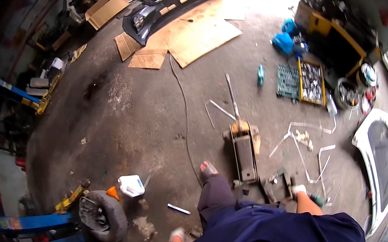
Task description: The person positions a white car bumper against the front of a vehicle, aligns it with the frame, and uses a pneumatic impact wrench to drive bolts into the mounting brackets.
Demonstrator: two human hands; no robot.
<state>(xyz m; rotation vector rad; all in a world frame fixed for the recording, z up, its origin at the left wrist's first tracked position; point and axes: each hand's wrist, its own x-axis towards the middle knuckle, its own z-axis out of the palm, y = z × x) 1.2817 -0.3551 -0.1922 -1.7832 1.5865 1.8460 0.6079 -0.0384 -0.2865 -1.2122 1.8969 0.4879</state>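
My left hand [176, 234], pale as if gloved, hangs low at my left side above the floor. Its fingers are too small and blurred to read. On the other side, my right hand [298, 189], also pale, is beside dark metal brackets [274, 187] on the floor. Whether it touches them I cannot tell, and its fingers do not show clearly. A green object [317, 199] lies just past my right wrist. In front of me stands a floor jack [245, 156] with yellow parts, its long handle [231, 91] pointing away. My foot [207, 169] is left of it.
A tyre [103, 216], a white jug [131, 186] and blue lift arms [30, 221] are at left. White strips [304, 156], a socket set [311, 80] and a white car panel [382, 160] occupy the right. A black bumper [178, 2] rests on cardboard [199, 34] ahead; a cable [183, 107] crosses the floor.
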